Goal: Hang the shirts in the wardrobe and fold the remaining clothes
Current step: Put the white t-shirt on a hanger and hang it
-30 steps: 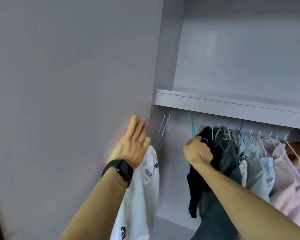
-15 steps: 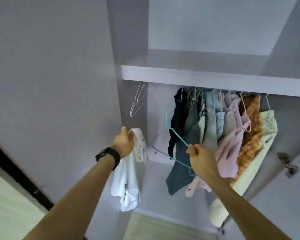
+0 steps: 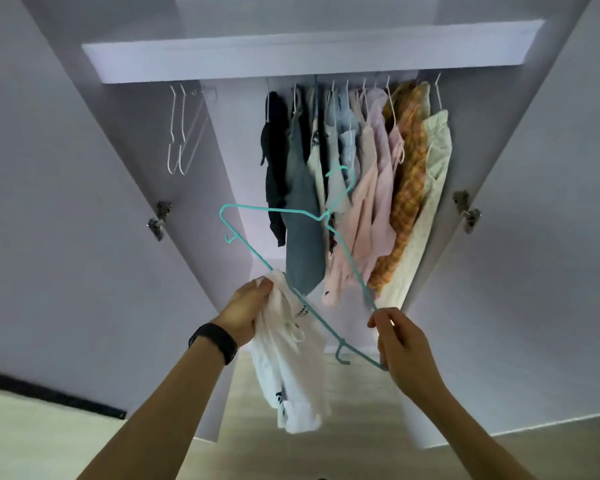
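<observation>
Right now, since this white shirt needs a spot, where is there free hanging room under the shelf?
Free: the gap between the two bare white hangers on the left and the black garment. Crowded: from the black garment rightward to the cream garment, clothes hang packed together.

A home bedroom or dressing corner. An open built-in wardrobe [image 3: 548, 168] fills the frame, with clothes on hangers [image 3: 357, 174] at centre under a shelf [image 3: 291, 53]. Pale wood flooring [image 3: 357, 403] shows at the bottom.

Both arms reach forward, the left hand [image 3: 246, 311] gripping a white shirt [image 3: 291, 368], the right hand [image 3: 400, 341] pinching a teal hanger [image 3: 267, 209].
</observation>
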The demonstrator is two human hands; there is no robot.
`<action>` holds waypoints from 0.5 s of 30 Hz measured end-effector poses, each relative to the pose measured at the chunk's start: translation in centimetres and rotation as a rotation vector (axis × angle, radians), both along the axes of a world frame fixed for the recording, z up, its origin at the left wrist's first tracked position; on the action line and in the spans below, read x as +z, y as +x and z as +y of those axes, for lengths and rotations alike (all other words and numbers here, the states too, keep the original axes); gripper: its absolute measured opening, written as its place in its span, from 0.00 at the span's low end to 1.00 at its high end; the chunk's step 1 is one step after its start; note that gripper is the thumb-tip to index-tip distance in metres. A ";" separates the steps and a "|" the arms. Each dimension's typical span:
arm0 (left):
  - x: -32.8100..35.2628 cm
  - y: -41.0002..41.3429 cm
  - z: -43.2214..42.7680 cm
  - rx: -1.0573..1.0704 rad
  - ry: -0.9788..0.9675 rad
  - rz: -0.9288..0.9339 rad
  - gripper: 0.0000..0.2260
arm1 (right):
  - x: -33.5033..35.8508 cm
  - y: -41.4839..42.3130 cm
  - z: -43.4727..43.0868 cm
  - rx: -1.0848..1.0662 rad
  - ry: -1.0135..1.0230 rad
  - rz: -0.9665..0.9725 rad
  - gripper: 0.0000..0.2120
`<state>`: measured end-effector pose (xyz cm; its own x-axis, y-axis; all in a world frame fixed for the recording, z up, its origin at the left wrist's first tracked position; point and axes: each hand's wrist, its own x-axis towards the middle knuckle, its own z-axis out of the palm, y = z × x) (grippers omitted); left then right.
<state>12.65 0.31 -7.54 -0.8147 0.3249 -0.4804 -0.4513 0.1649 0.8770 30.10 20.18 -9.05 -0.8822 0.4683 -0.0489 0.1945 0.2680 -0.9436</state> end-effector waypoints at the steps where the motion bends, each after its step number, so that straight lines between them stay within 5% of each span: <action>1: 0.1 0.3 0.3 -0.010 -0.001 -0.003 0.13 | -0.3 0.6 0.2 0.017 -0.004 -0.028 0.12; 5: -0.1 1.2 1.9 -0.141 -0.166 0.080 0.12 | -0.4 1.5 2.4 0.167 -0.126 -0.194 0.08; 7: -0.1 2.0 2.8 -0.252 -0.268 0.130 0.11 | 0.3 0.3 3.5 0.224 -0.328 -0.251 0.06; 12: -0.7 4.6 5.3 -0.461 -0.413 0.186 0.12 | 2.3 -5.1 7.3 -0.031 -0.956 -0.153 0.10; 15: -1.4 5.6 6.4 -0.460 -0.451 0.253 0.12 | 2.4 -6.1 9.0 -0.005 -0.841 -0.180 0.15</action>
<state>18.26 6.69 -8.91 -0.7466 0.4774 -0.4634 -0.0388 0.6641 0.7467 23.97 29.21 -6.63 -0.8259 0.2174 -0.5203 0.3598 -0.5073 -0.7831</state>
